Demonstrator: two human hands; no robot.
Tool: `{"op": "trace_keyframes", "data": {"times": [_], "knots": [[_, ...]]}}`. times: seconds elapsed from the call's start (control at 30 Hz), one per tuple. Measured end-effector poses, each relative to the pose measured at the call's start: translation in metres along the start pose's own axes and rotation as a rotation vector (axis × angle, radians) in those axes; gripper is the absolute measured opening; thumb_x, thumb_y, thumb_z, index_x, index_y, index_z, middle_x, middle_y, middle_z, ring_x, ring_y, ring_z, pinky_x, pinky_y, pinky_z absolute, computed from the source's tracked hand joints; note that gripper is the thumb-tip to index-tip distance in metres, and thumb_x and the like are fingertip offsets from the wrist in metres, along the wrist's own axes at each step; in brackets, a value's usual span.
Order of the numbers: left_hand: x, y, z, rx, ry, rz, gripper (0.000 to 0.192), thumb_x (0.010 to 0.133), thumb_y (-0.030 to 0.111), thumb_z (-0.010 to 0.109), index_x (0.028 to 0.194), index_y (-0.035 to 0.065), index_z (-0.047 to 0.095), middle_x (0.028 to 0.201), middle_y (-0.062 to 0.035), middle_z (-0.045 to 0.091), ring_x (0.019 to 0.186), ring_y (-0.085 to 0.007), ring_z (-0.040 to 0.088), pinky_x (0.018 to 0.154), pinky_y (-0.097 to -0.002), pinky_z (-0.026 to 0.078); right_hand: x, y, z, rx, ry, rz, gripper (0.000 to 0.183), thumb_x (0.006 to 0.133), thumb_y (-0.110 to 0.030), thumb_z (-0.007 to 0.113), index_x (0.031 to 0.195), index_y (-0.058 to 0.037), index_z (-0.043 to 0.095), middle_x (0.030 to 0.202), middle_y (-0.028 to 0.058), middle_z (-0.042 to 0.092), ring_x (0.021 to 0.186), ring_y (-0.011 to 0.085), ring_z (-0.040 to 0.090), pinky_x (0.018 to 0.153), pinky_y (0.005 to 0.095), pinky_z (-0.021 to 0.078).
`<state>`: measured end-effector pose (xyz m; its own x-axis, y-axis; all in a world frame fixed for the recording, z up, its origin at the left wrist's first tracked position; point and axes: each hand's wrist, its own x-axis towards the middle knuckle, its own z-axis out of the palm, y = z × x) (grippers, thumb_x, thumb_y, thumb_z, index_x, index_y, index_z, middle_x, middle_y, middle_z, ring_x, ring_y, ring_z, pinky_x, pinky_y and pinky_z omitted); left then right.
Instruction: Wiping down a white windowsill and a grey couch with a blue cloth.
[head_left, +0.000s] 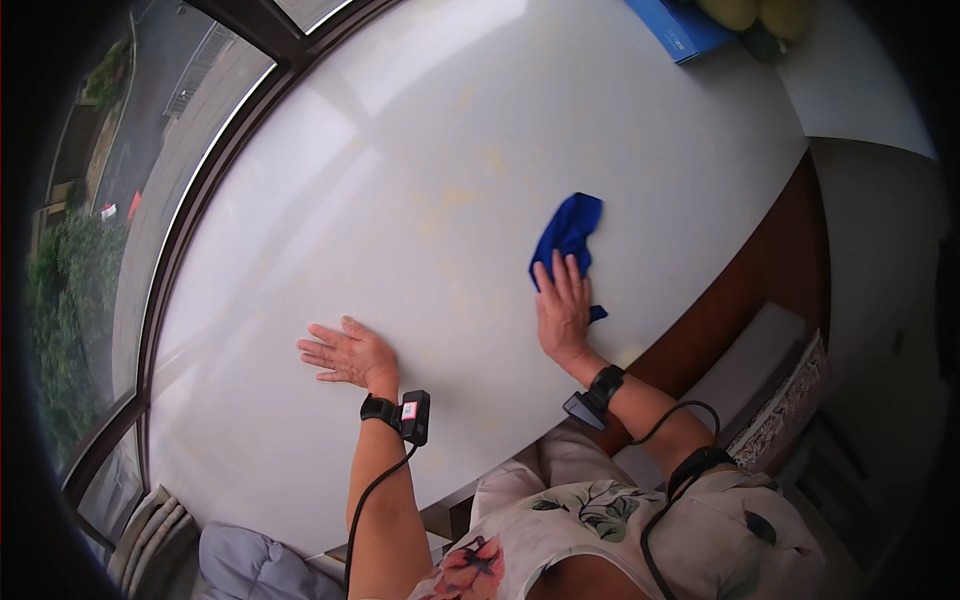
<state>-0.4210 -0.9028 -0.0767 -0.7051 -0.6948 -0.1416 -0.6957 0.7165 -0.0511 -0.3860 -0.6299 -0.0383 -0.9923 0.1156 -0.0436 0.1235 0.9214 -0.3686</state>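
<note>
My right hand (563, 307) lies palm down over a dark blue cloth (571, 227), holding it against a white, glossy surface (420, 270). The crumpled cloth spreads out beyond my fingertips, and a small corner of it shows beside the palm. To the left, my left hand (352, 355) rests on the same surface with its fingers spread and nothing in it. Faint yellowish patches mark the white surface between and beyond my hands.
A dark-framed window (202, 165) runs along the left, with a road and greenery outside. Toward the far right sit a blue box (679, 34) and yellowish rounded objects (757, 13). Folded grey padded fabric (251, 562) lies near the lower left. Cabled devices are strapped to both wrists.
</note>
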Motion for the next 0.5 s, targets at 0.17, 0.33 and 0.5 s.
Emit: {"op": "trace_keyframes", "data": {"times": [0.17,0.33,0.5], "knots": [[-0.01,0.022,-0.009,-0.078,-0.072,-0.016,0.065,0.09,0.048,0.024,0.14,0.008,0.009,0.145,-0.0193,-0.004,0.134,-0.0347,-0.006,0.103,-0.0563,0.0,0.087,-0.12,0.05,0.162,-0.085,-0.812,0.035,0.077,-0.011,0.049,0.112,-0.0088,0.056,0.128,0.0097,0.045,0.119,0.0252,0.04,0.1,0.0484,0.0245],[-0.007,0.016,-0.01,-0.09,-0.055,-0.018,0.065,0.09,0.047,0.025,0.14,0.0081,0.01,0.145,-0.0194,-0.003,0.134,-0.0349,-0.005,0.103,-0.0562,0.0,0.165,-0.041,0.031,0.03,0.27,-0.348,0.03,0.08,-0.013,0.046,0.108,-0.0069,0.055,0.123,0.0112,0.049,0.116,0.0288,0.042,0.099,0.0478,0.0255],[-0.006,0.017,-0.008,-0.058,-0.039,0.006,0.065,0.09,0.048,0.025,0.14,0.0085,0.01,0.145,-0.0193,-0.003,0.134,-0.0336,-0.006,0.103,-0.0552,-0.001,0.111,0.174,-0.043,-0.326,0.292,0.444,0.041,0.092,-0.025,0.037,0.131,-0.0104,0.036,0.137,0.0127,0.033,0.128,0.0299,0.027,0.102,0.0478,0.0198]]}}
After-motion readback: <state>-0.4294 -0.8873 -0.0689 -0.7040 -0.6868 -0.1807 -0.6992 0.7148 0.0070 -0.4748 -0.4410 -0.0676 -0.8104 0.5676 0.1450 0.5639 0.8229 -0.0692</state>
